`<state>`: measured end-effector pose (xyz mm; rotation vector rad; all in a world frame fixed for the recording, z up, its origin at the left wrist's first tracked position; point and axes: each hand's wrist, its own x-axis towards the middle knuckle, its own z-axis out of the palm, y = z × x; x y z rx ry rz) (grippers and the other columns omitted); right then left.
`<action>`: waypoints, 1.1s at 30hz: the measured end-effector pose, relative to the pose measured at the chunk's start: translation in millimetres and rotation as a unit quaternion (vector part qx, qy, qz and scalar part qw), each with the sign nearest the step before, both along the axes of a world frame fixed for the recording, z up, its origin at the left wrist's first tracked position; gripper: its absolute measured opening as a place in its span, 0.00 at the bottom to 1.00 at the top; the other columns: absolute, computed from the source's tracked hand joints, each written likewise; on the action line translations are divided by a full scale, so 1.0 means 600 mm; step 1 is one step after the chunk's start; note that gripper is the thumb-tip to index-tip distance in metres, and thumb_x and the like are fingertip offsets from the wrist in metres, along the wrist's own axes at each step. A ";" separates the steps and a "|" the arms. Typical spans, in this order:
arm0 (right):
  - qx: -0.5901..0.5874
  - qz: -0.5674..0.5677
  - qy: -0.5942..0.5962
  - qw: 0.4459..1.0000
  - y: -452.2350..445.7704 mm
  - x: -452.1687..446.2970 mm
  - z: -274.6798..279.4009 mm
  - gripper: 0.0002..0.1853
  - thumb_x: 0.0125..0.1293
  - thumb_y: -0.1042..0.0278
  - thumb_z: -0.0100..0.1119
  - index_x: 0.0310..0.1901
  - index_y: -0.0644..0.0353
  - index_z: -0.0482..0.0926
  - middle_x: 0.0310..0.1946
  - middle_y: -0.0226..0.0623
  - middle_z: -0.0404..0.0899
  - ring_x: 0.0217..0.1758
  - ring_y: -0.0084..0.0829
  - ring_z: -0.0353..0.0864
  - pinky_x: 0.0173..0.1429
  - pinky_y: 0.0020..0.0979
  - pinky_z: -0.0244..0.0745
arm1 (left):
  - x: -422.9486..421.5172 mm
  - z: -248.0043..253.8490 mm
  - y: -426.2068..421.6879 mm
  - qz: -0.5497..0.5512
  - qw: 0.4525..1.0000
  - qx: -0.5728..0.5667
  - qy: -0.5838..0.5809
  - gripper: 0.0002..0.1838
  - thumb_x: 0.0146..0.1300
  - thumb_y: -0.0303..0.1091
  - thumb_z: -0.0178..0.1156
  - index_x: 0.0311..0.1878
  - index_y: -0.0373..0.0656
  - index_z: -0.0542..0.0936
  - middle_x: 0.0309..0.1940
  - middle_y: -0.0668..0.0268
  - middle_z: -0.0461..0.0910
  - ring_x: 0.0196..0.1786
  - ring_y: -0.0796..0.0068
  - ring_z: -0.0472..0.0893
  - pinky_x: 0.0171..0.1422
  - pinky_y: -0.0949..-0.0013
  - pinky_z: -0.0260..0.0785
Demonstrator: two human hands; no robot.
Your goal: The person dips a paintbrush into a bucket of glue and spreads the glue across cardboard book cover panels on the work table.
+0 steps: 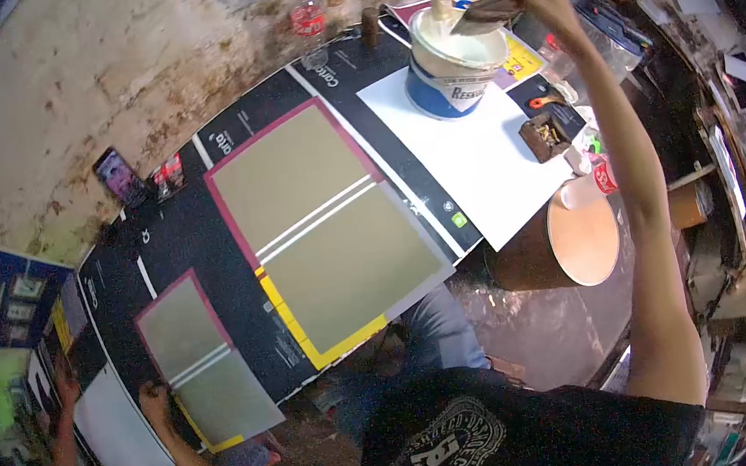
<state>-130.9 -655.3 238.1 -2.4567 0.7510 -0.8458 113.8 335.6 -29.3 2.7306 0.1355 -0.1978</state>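
My right hand (545, 2) is raised at the upper right, closed round a wide paintbrush (488, 16) with an orange end. The brush's dark bristles hang over the mouth of a white and blue bucket (448, 89), which has white paste inside. My left hand (156, 404) is low at the left, fingers curled, at the left edge of a small grey-green panel (184, 321) with pink and yellow borders. What those fingers hold, if anything, is too small to make out. Between my hands lies a larger grey-green panel (315, 212) with similar borders and white strips.
A white sheet (494, 157) lies under the bucket. A small brown box (545, 137) and a brush (546, 102) lie right of it. Along the wall stand a bottle (307, 22) and a phone (119, 176). Another person's hand (66, 382) is at far left. A round drum (583, 235) stands below.
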 end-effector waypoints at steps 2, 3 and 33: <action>-0.078 -0.014 -0.031 0.996 0.015 0.022 -0.027 0.30 0.59 0.39 0.60 0.35 0.67 0.83 0.27 0.44 0.84 0.33 0.34 0.85 0.42 0.35 0.77 | 0.025 -0.003 -0.049 -0.009 0.997 -0.044 -0.057 0.27 0.55 0.30 0.61 0.59 0.32 0.71 0.44 0.54 0.78 0.45 0.63 0.78 0.52 0.67 0.70; -0.011 -0.003 -0.028 1.000 0.014 0.034 -0.041 0.30 0.59 0.39 0.60 0.35 0.68 0.83 0.27 0.45 0.84 0.34 0.34 0.85 0.44 0.36 0.77 | 0.012 0.006 -0.062 -0.001 0.994 -0.064 -0.085 0.27 0.56 0.30 0.61 0.60 0.33 0.70 0.44 0.54 0.78 0.44 0.63 0.78 0.52 0.68 0.70; -0.082 0.106 0.316 0.939 0.031 0.209 0.101 0.19 0.59 0.51 0.62 0.35 0.62 0.77 0.16 0.33 0.74 0.17 0.28 0.75 0.22 0.32 0.70 | -0.429 0.376 -0.476 -0.129 0.857 -0.489 -0.100 0.22 0.66 0.34 0.52 0.60 0.31 0.68 0.38 0.58 0.78 0.43 0.71 0.78 0.51 0.66 0.71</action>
